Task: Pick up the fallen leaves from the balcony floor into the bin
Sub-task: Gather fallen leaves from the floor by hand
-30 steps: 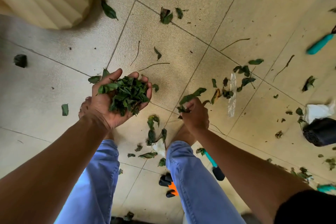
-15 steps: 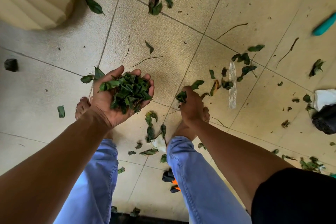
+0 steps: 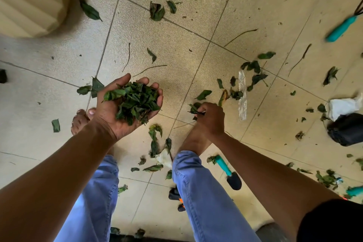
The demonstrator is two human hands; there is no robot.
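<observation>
My left hand is cupped palm up, its fingers curled round a heap of green leaves. Low by my right foot, my right hand pinches a few small leaves in its curled fingers. Green leaves lie scattered over the beige tiled floor: one just beyond my right hand, a cluster further right, a group between my feet. No bin that I can tell is in view.
A cream ribbed pot stands at the top left. A teal-handled trowel lies by my right leg, and a teal-handled fork at the upper right. A black bag and white paper sit at the right edge.
My right hand has shifted a little right and lower, still pinching leaves. My left hand keeps its heap. The view has tilted, bringing the trowel into sight.
</observation>
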